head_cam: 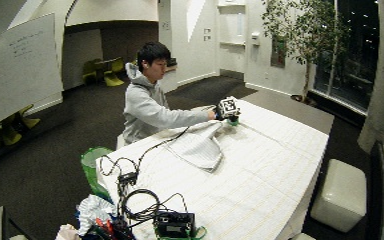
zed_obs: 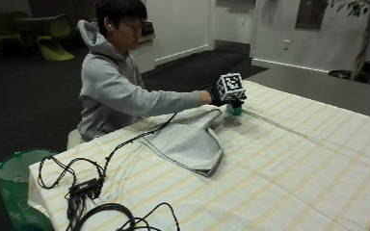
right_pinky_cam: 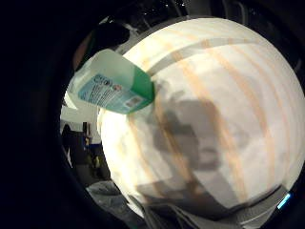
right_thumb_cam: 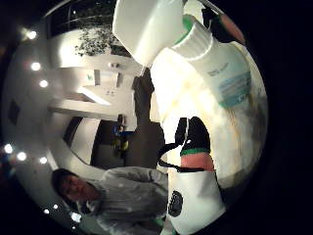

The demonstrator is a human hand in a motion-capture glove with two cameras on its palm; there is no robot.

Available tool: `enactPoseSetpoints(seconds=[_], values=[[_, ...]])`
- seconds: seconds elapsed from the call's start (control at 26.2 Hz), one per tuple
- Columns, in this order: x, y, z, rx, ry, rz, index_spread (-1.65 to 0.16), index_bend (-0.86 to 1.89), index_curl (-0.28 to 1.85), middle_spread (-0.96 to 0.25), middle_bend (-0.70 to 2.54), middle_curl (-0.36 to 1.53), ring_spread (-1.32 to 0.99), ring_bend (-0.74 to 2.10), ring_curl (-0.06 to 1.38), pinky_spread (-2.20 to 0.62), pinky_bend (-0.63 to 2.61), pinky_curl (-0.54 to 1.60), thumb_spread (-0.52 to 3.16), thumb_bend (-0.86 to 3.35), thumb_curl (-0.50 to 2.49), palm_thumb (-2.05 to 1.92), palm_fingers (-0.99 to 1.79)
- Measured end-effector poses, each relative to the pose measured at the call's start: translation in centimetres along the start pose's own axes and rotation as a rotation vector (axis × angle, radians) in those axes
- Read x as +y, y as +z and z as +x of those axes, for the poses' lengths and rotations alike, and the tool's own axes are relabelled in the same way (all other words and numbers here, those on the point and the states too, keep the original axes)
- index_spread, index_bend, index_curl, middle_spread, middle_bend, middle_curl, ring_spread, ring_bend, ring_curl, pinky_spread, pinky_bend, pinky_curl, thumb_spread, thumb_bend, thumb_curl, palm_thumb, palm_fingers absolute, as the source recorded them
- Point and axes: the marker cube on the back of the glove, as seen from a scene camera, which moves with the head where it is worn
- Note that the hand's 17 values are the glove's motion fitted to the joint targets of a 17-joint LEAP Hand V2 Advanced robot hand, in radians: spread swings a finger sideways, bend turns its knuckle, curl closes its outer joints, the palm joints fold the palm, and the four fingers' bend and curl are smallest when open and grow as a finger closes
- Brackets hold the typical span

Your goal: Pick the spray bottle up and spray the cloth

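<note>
The gloved right hand [zed_obs: 218, 97] reaches out over the far side of the table [zed_obs: 300, 159] and is wrapped around the upper part of the bottle [zed_obs: 235, 109], fingers curled about its neck. The bottle's green base shows just below the hand in the outside view, above or at the striped tablecloth; whether it touches the cloth-covered top cannot be told. In the thumb-side palm view the white sprayer head [right_thumb_cam: 146, 27] and ribbed collar fill the space close to the palm, with the pale green body [right_thumb_cam: 227, 73] and its label beyond. The little-finger-side palm view shows the bottle's lower body [right_pinky_cam: 116, 83] held over the striped tabletop.

The cloth [zed_obs: 188, 137], grey and folded, lies on the table just near-left of the bottle, one end running up toward the hand.

The hand itself is largely hidden behind what it wears, so the single fingers are hard to make out in the outside views. The person's other hand is hidden from view. The nozzle's direction cannot be told.
</note>
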Motion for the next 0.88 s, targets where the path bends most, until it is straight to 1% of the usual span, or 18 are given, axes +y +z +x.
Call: enactPoseSetpoints(seconds=[0.19, 0.46, 0.65, 0.88], values=[[1.3, -1.2, 0.3, 0.061, 0.05, -0.043, -0.27, 0.28, 0.5, -0.06, 0.23, 0.39, -0.01, 0.18, 0.3, 0.18, 0.18, 0.32, 0.76, -0.03, 0.74, 0.85, 0.54], [3.8, -2.4, 0.9, 0.147, 0.116, -0.071, -0.25, 0.31, 0.49, -0.04, 0.22, 0.39, 0.01, 0.16, 0.27, 0.22, 0.15, 0.29, 0.84, -0.03, 0.7, 0.83, 0.54], [5.5, -3.3, 0.9, 0.135, 0.138, -0.031, -0.25, 0.31, 0.48, -0.02, 0.22, 0.39, 0.02, 0.17, 0.26, 0.23, 0.15, 0.28, 0.87, -0.03, 0.67, 0.82, 0.53], [8.4, -3.9, -0.5, 0.11, 0.111, 0.006, -0.24, 0.3, 0.47, -0.02, 0.24, 0.39, 0.03, 0.16, 0.25, 0.23, 0.14, 0.26, 0.9, -0.03, 0.65, 0.82, 0.54]])
